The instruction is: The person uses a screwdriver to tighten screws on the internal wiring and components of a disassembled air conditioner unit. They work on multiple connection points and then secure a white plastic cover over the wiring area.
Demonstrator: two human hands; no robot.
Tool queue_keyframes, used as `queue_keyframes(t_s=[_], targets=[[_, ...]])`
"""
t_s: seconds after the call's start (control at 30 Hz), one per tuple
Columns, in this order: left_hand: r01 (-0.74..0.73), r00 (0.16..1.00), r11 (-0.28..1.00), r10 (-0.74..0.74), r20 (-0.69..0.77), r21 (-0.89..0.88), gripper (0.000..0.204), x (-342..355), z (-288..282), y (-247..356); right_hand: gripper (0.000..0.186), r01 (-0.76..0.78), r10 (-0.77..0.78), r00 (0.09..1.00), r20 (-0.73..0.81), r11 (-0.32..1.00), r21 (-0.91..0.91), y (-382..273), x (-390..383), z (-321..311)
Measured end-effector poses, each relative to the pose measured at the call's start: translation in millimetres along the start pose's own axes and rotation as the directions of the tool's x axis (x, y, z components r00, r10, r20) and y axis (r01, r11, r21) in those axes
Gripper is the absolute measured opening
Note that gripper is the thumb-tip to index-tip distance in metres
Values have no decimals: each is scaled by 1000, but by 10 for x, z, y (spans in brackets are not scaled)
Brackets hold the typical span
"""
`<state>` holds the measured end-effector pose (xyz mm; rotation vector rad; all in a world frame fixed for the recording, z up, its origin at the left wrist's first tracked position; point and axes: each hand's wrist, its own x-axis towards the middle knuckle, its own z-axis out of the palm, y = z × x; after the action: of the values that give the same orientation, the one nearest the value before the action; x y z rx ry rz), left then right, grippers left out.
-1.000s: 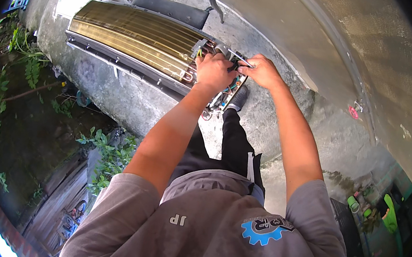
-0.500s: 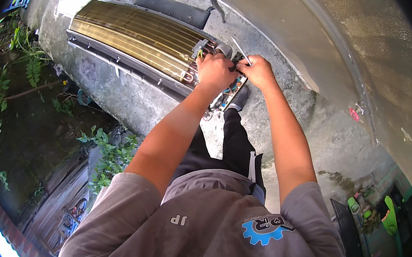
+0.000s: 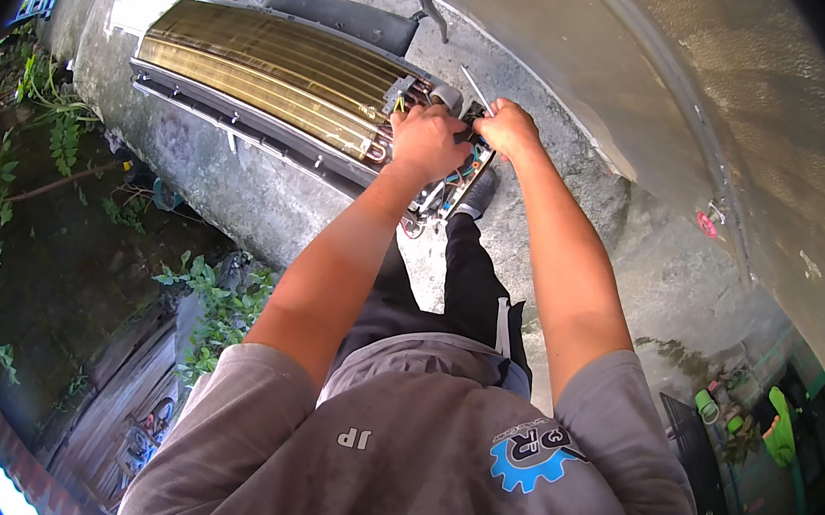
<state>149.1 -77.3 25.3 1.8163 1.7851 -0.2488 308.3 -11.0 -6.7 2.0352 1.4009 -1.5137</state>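
Stained concrete floor [image 3: 269, 187] carries the air conditioner [image 3: 270, 87], its golden fins [image 3: 233, 50] bare, one end near the person's shoe [image 3: 477, 198]. The left hand [image 3: 428, 142] bends over that end; what it grips cannot be told. The right hand [image 3: 509, 128] clasps a thin metal rod [image 3: 474, 84] just beside it. Should the rod slip under force, it could nick the exposed wires [image 3: 462, 176].
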Motion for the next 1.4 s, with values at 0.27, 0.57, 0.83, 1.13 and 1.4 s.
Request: queue_keyframes(t_s=[0.27,0.57,0.83,1.13,1.4], targets=[[-86,995,995,83,56,51,45,44,-17,-93,57,63,-79,995,-67,976,-211,-65,19,-14],[-62,995,998,60,80,18,43,62,-84,-61,29,126,-159,982,102,953,274,250,311,29],[-235,931,972,226,286,-6,64,183,-270,-244,43,83,-92,994,-52,984,-157,31,296,113],[-352,893,931,365,263,-99,69,214,-233,-416,38,105,-153,983,100,920,378,367,321,73],[-328,916,938,344,204,-108,68,162,-207,-389,49,125,-167,984,61,892,435,418,268,98]])
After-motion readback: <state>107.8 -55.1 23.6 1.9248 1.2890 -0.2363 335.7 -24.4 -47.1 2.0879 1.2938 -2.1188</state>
